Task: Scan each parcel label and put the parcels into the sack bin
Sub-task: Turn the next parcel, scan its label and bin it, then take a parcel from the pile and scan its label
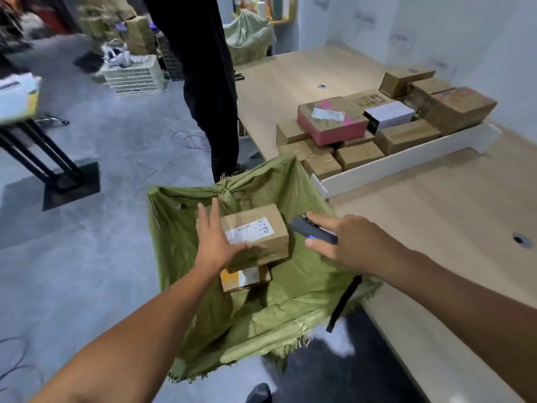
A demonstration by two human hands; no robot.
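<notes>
A green woven sack bin stands open below me, beside the table. Inside it a brown cardboard parcel with a white label lies on top of a smaller parcel. My left hand is over the brown parcel's left edge, fingers spread, thumb touching the box. My right hand holds a dark handheld scanner just right of that parcel; its wrist strap hangs down. Several more parcels sit in a white tray on the table.
The wooden table runs along my right. A person in black clothes stands beyond the sack at the table's corner. A white crate, stacked cartons and loose cables lie on the grey floor to the left.
</notes>
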